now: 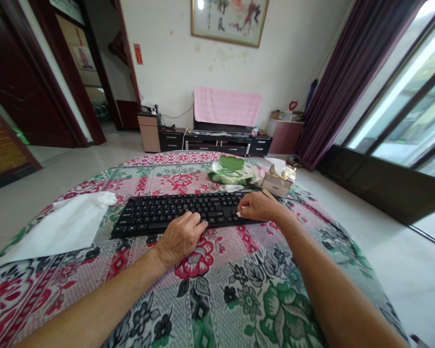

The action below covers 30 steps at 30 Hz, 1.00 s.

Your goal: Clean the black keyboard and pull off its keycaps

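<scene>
Black keyboard (181, 212) lies flat on the table (239, 280), mid-cloth, long side toward the person. Left hand (179, 239) is loosely curled, with its fingers folded down on the keyboard's near edge. It grips nothing and probably just pins the board steady. Right hand (261, 207) is closed in a pinch on a small white bit (239, 213), its tip touching the keys at the right end. Can't tell if it's a swab or tissue. White tissue sheet (65, 227) is spread left of the keyboard. Green wipes pack (230, 171) and tissue box (277, 183) sit just behind, within reach.
</scene>
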Each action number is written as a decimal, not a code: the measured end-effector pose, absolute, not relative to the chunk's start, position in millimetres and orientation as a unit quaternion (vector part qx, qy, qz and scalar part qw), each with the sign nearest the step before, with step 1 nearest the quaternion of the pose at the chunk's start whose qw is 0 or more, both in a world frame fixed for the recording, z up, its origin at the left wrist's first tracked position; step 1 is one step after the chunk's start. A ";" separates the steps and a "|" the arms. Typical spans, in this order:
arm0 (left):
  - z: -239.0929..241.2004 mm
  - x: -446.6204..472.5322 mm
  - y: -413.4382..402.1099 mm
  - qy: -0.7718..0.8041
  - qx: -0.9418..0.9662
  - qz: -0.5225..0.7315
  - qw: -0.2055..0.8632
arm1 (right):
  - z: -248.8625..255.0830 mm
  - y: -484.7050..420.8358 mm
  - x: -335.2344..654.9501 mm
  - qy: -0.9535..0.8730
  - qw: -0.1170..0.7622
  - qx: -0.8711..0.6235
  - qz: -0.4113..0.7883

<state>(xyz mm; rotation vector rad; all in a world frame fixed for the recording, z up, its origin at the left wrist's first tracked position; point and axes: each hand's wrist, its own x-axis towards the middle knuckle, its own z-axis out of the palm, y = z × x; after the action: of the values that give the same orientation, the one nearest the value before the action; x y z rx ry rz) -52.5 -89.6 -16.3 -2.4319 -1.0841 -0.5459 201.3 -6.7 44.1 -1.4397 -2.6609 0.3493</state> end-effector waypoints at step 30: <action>-15.9 -50.9 -89.2 -0.390 -0.872 -0.194 0.221 | 33.9 -14.9 175.0 -0.928 0.132 -0.329 0.116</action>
<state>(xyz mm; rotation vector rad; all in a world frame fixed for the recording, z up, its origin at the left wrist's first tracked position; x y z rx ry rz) -50.9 -89.2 -15.9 -2.4112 -1.0781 -0.5371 175.0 -14.9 33.9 -0.9557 -2.6922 0.3376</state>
